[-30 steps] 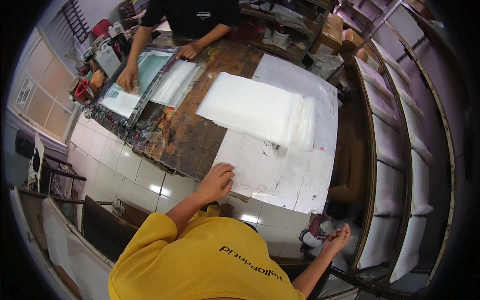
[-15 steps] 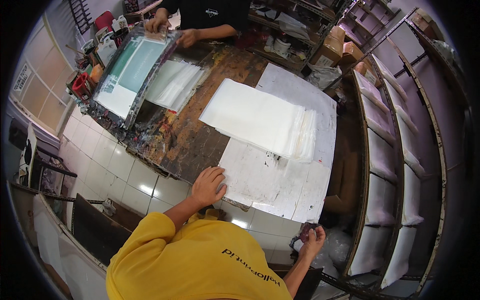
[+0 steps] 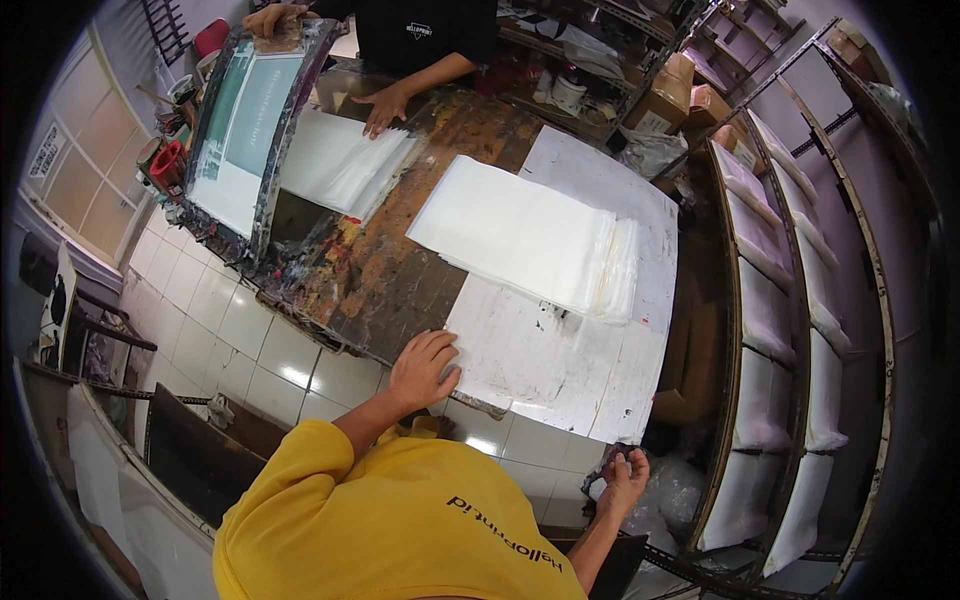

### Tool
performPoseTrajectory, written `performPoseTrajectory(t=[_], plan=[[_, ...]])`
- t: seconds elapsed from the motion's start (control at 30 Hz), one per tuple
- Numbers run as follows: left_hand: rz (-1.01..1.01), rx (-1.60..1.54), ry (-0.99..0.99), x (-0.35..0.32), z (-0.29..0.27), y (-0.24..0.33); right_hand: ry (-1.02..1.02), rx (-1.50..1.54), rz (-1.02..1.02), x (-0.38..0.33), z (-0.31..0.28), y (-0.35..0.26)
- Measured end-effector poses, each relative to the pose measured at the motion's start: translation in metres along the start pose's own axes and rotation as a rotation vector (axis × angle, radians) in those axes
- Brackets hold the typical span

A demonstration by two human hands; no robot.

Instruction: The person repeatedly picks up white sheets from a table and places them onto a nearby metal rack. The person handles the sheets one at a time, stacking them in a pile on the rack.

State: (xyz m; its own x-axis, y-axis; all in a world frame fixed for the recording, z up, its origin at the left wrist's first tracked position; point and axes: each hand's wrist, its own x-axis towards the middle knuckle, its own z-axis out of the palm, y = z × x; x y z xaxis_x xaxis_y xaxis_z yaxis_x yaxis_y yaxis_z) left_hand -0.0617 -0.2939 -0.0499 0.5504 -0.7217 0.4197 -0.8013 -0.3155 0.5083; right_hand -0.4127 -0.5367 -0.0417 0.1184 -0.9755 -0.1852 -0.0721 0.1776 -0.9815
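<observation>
My left hand (image 3: pixel 425 368) lies on the near edge of the worktable (image 3: pixel 400 300), fingers stretched out and holding nothing. At the table's near right corner my right hand (image 3: pixel 626 478) is closed, its fingers bent against a dark crumpled piece (image 3: pixel 606 466); what sits between the fingertips is too small to name. In front of me a stack of thin white sheets (image 3: pixel 520 230) rests on white boards (image 3: pixel 550 370). Across the table a co-worker's hand (image 3: pixel 388 108) spreads over another white stack (image 3: pixel 335 165). That person's other hand (image 3: pixel 272 18) grips the top of a raised printing screen (image 3: pixel 240 130).
On the right stands a tall metal rack (image 3: pixel 725 350) with white items on its tiers. Cardboard boxes (image 3: pixel 665 95) sit beyond the table. Ink containers (image 3: pixel 168 165) crowd the far left. A dark board (image 3: pixel 205 450) leans at lower left; glossy floor tiles (image 3: pixel 240 330) show beside the table.
The co-worker's one hand has left the screen's side and now lies on the far stack. The screen has tilted up and shifted, its other holder moving left. My hands stay nearly still.
</observation>
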Motion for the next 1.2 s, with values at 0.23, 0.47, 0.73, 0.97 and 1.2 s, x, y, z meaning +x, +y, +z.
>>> performPoseTrajectory(t=[0.23,0.47,0.73,0.97,1.2], plan=[[-0.056,-0.125,-0.013,0.001,-0.002,-0.004,0.022,0.040,0.002,-0.001,0.000,0.000],[-0.079,-0.258,0.030,0.025,-0.009,0.007,0.050,0.003,0.011,-0.018,-0.002,-0.009],[0.054,-0.059,0.252,0.085,-0.038,0.009,0.086,0.006,0.016,-0.029,-0.017,-0.006],[-0.064,0.369,0.208,0.106,-0.031,-0.036,0.088,-0.020,0.021,-0.033,-0.020,-0.007],[-0.266,0.469,-0.126,0.080,-0.008,-0.090,0.098,-0.024,0.041,-0.041,-0.011,-0.009]])
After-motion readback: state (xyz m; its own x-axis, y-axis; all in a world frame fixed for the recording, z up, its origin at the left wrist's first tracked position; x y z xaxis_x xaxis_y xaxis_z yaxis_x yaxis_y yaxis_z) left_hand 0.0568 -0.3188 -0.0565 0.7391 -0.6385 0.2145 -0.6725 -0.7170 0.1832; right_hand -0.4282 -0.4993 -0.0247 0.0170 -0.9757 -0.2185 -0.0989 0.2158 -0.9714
